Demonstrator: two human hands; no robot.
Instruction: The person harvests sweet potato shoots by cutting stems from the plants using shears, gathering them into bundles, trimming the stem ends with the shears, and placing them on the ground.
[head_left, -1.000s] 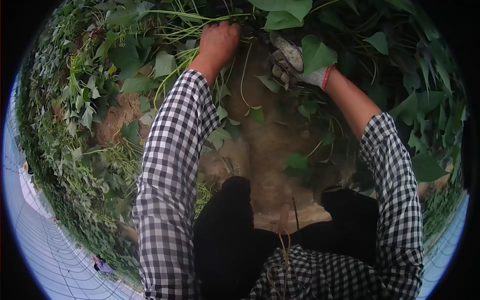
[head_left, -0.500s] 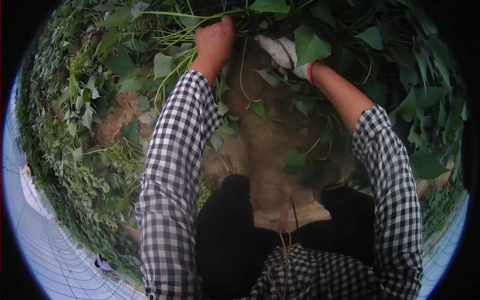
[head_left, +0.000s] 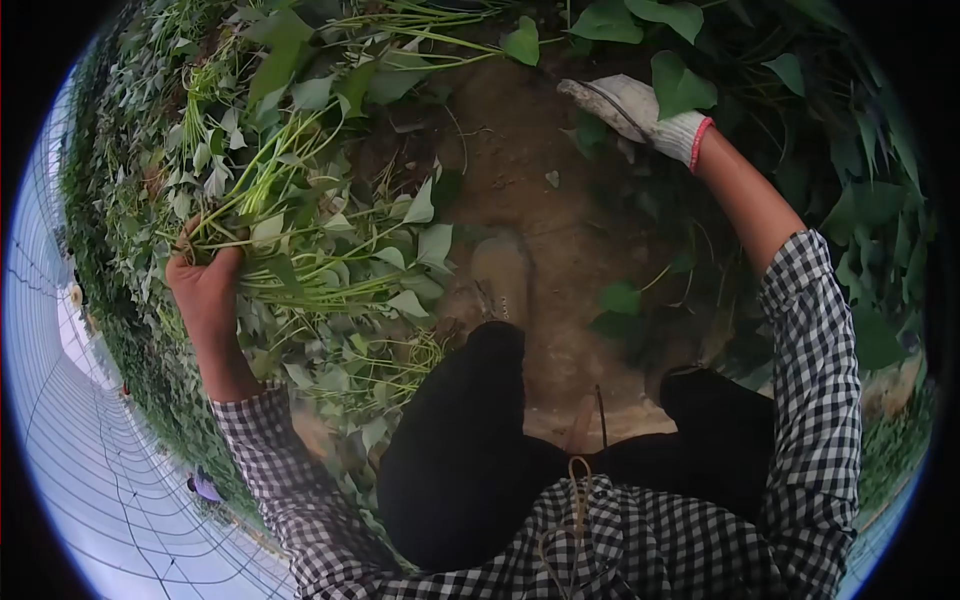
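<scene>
Left hand point(head_left: 206, 285), one vine bunch point(head_left: 300, 275), leftward

Glove point(head_left: 638, 98) and checked shirt point(head_left: 815, 340) present as matt cloth. Soil point(head_left: 550, 210) appears matt and rough; leaves point(head_left: 435, 245) appear smooth.

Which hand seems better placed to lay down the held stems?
Probably the bare left hand: it grips the bunch of slender green leafy stems over green foliage, while the white-gloved right hand is across the brown soil.
</scene>
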